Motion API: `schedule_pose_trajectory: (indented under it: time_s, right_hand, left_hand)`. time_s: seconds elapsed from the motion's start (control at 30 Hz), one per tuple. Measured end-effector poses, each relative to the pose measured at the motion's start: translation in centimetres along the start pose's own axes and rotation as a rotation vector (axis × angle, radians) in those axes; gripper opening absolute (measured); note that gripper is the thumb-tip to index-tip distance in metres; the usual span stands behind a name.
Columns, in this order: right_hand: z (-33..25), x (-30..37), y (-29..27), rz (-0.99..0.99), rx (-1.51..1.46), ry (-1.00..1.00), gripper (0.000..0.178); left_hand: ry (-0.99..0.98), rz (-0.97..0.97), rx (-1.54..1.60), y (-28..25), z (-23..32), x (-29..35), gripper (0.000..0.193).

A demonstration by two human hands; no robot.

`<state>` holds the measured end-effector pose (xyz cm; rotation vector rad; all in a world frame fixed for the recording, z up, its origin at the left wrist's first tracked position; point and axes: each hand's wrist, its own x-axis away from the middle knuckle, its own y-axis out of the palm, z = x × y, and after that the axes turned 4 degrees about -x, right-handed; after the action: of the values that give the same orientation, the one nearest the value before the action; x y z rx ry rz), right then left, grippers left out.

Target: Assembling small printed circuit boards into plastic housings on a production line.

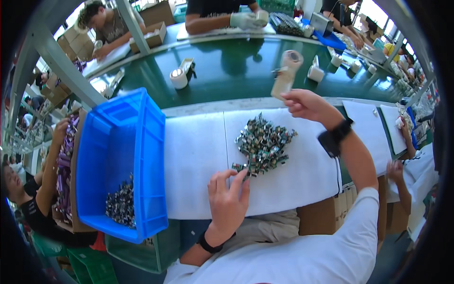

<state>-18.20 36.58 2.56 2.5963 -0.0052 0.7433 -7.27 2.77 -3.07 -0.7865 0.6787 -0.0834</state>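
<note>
My right hand [307, 106] is raised over the near edge of the green conveyor. Its fingers are closed on the lower end of a cream-white plastic housing [283, 78], which has a round cylindrical head and a flat handle. My left hand [228, 199] rests low on the white work mat, fingers apart, with its fingertips at the near edge of a heap of small green circuit boards [265, 144]. A small board [239, 167] lies right at those fingertips; no firm grip on it shows.
At my left stands a blue bin [153, 165] with more circuit boards inside. Several white housings, one of them [178, 78] upright, lie on the green conveyor [217, 61]. A box of purple parts [66, 170] stands beyond the bin. Co-workers sit across and on both sides.
</note>
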Motion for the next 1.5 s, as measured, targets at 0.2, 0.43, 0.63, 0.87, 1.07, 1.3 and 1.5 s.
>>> schedule_pose_trajectory:
  time_s: [0.2,0.43,0.63,0.87,1.07,1.3,1.5]
  right_hand:
    - [-2.4,-10.5,-0.7,0.025,-0.162,0.102,0.018]
    - [-1.3,-12.7,1.2,0.04,-0.175,-0.002,0.019]
    - [-1.8,-11.7,0.0,0.097,0.318,-0.074,0.04]
    - [-5.0,-8.2,-5.6,1.386,1.814,-1.32,0.056]
    - [-5.5,-7.4,-12.7,1.13,1.067,-0.36,0.076]
    - [-4.5,-0.5,-11.3,0.897,0.792,-0.931,0.065]
    - [-0.8,15.2,-6.6,0.436,0.403,-0.754,0.047]
  left_hand:
    - [0.02,-0.008,-0.009,0.1,-0.2,0.5,0.027]
    - [0.039,0.015,0.006,0.2,-0.4,0.4,0.024]
    - [0.035,0.009,0.017,0.1,-0.2,0.2,0.023]
    - [0.089,0.075,0.072,0.2,-0.3,0.4,0.022]
    - [0.144,0.121,0.177,0.2,-0.3,0.7,0.025]
    - [0.07,0.066,0.105,-0.3,-0.1,1.2,0.024]
    - [0.122,-0.011,0.031,-1.3,0.0,0.2,0.022]
